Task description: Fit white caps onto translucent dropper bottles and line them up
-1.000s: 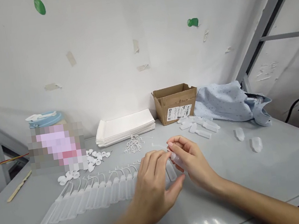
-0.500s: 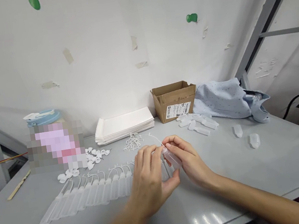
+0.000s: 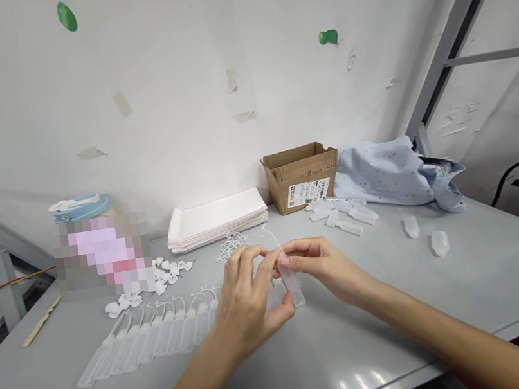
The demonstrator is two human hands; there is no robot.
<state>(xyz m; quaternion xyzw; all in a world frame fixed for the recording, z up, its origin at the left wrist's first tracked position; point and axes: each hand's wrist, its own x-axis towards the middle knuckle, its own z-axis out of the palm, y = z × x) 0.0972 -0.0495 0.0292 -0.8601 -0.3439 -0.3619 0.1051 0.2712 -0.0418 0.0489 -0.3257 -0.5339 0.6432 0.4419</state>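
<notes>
Between my hands is a small translucent plastic sleeve point(image 3: 295, 290), held nearly upright, with a white cord point(image 3: 273, 235) rising from its top. My right hand point(image 3: 326, 266) pinches the sleeve's top end between thumb and fingers. My left hand point(image 3: 248, 300) curls around it from the other side, its fingertips at the top and its thumb by the lower part. To the left lies a row of similar translucent sleeves point(image 3: 149, 338) with cords at their tops, partly hidden behind my left hand. A tangle of white cords point(image 3: 230, 244) lies just beyond that hand.
Small white caps point(image 3: 166, 273) are scattered at left near a blurred pink item point(image 3: 106, 250). At the back are stacked white sheets point(image 3: 217, 217), a cardboard box point(image 3: 303, 178) and light blue cloth point(image 3: 378, 173). More translucent pieces point(image 3: 346, 224) lie at right, on the grey table point(image 3: 410, 354).
Both hands have shifted slightly, the left one to the left. The sleeve has turned from tilted to more upright, and its lower end now shows below my fingers.
</notes>
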